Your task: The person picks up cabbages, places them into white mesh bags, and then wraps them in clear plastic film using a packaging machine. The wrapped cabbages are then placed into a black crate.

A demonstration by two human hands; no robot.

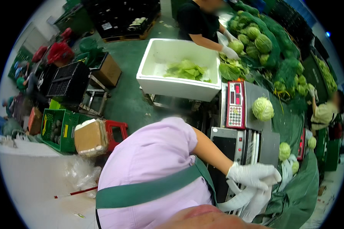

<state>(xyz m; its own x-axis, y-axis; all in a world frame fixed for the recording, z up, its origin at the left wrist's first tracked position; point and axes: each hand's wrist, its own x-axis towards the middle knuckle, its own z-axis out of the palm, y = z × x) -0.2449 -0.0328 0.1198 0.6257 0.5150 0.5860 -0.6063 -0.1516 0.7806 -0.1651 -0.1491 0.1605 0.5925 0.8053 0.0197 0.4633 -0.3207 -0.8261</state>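
Note:
My left hand (253, 175), in a white glove, reaches over a tabletop machine with red switches (237, 146), probably a film wrapper. Its fingers bend down against my right hand (256, 201), which is also gloved in white and partly hidden. Loose white material (237, 199) hangs by my wrists; whether it is glove cuff or a separate band is unclear. I cannot make out anything held between the fingers. Beyond the machine stands a red digital scale (235, 104) with a trimmed cabbage (263, 109) on its plate. Another cabbage (284, 151) lies past my hands.
A co-worker's gloved hand (230, 53) is at leafy cabbages beside a white foam box (177, 87) holding loose leaves. Green net sacks of cabbages (286, 74) lie piled behind. A second person (324, 114) works across the table. Crates and a red stool (116, 133) stand behind me.

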